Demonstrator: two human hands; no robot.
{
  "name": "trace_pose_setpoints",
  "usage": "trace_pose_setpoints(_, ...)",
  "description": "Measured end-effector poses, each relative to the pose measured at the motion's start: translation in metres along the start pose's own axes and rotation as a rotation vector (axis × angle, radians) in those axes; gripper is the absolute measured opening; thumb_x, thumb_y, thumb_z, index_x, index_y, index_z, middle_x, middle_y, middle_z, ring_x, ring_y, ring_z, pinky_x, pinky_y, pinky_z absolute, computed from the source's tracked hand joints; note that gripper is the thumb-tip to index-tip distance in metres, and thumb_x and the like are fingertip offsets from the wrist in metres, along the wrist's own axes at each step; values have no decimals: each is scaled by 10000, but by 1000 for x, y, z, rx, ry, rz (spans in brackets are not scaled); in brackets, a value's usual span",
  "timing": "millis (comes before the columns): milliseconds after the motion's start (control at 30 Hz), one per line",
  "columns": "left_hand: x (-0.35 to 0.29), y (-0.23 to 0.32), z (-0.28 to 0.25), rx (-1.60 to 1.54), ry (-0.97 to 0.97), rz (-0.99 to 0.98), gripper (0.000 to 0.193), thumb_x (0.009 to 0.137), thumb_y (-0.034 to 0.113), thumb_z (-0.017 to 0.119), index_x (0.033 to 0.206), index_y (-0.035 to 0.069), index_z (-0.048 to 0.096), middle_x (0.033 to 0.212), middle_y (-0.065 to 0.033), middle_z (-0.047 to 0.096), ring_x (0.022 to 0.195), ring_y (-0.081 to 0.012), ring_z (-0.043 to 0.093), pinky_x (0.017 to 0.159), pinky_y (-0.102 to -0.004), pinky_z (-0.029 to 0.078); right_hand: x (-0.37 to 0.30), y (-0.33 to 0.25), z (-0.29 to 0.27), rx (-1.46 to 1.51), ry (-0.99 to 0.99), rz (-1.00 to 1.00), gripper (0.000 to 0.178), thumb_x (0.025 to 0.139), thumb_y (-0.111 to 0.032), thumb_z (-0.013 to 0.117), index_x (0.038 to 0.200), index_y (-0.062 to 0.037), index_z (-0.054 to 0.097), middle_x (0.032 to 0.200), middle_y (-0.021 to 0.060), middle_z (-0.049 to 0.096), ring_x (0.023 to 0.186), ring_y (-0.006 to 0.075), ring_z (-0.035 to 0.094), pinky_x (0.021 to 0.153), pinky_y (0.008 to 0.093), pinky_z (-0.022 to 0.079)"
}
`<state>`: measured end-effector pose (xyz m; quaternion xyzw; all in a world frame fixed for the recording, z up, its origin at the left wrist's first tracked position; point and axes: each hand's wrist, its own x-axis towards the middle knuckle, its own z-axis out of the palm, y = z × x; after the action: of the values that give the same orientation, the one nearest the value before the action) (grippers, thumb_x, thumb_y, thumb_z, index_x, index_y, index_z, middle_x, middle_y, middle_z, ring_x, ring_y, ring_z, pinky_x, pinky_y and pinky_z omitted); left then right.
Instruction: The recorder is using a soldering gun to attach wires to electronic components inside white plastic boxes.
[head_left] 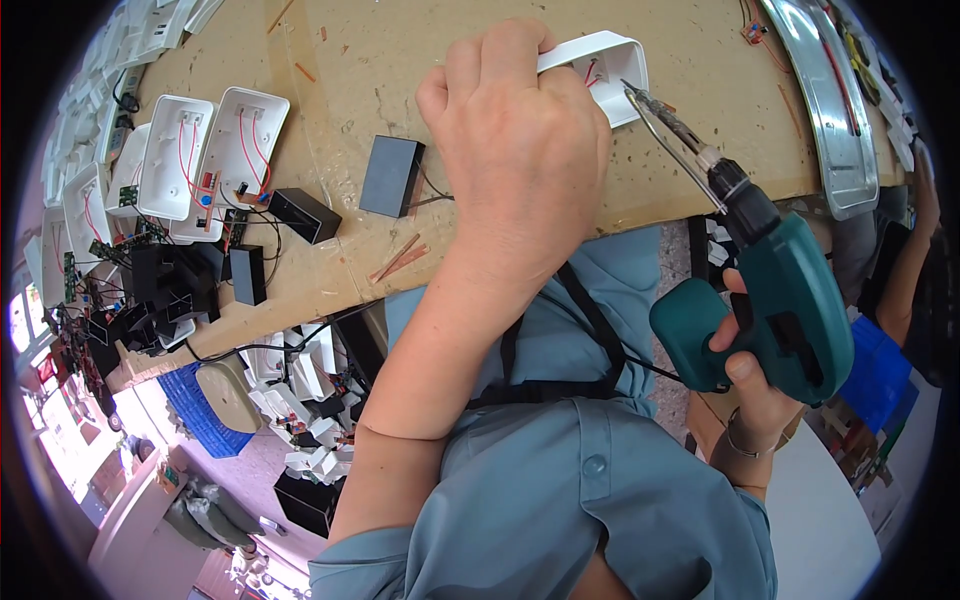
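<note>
My left hand (pixel 525 150) reaches over the workbench, its fingers wrapped round a white plastic housing (pixel 620 62), which is tilted up. Red wires show inside the housing; the hand hides much of it. In my right hand (pixel 752 385) is a green pistol-shaped soldering gun (pixel 790 300), held by its grip. Its thin metal tip and feed tube point up and left, right at the housing's open side; whether the tip touches cannot be made out. A black box (pixel 390 177) with a cable lies left of my left wrist.
Several open white housings (pixel 178 158) with red wires and small circuit boards crowd the bench's left end, beside black boxes (pixel 305 215) and tangled cables. A metal tray (pixel 835 150) stands at the right. Brown strips (pixel 400 260) lie near the front edge. Another person's arm (pixel 912 250) shows far right.
</note>
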<state>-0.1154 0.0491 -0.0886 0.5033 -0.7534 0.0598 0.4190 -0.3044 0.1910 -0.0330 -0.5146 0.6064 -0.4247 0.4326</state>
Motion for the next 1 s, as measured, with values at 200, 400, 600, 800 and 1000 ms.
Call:
trace_pose_setpoints(200,3,-1,-8,30,-81,-73,91,639,95,641,693,22,645,933,-87,567,853,-261,512,747,-375,368,-1,0,2,53,90,-51,663,733,-335,713,1142,119,455,1052,218,566,649,139,560,567,228,449)
trace_pose_setpoints(400,-3,2,-36,-15,-77,45,282,640,100,675,907,28,617,1068,-176,507,935,-313,494,787,-376,363,-3,5,-2,43,136,-165,659,743,-348,702,1140,115,452,1053,217,557,647,142,553,549,228,437)
trace_pose_setpoints(600,-11,1,-33,-160,-256,-159,592,623,54,653,1170,20,430,1172,-239,350,962,-390,455,824,-429,392,-5,10,-10,108,32,-256,582,809,-244,635,1198,112,387,1100,231,525,663,133,530,563,231,431)
trace_pose_setpoints(800,13,-15,-86,-409,-70,-328,597,676,19,651,1212,2,391,1106,-208,433,916,-297,507,774,-352,445,-3,9,-8,151,17,-329,549,834,-209,595,1221,105,364,1109,235,518,671,125,528,567,222,436)
trace_pose_setpoints(1000,40,-81,-157,-1177,292,-558,462,811,68,576,1240,-4,419,1037,-94,575,898,-140,578,742,-275,502,-1,10,-7,217,42,-352,552,837,-191,599,1242,92,354,1128,235,515,674,130,539,567,213,441)
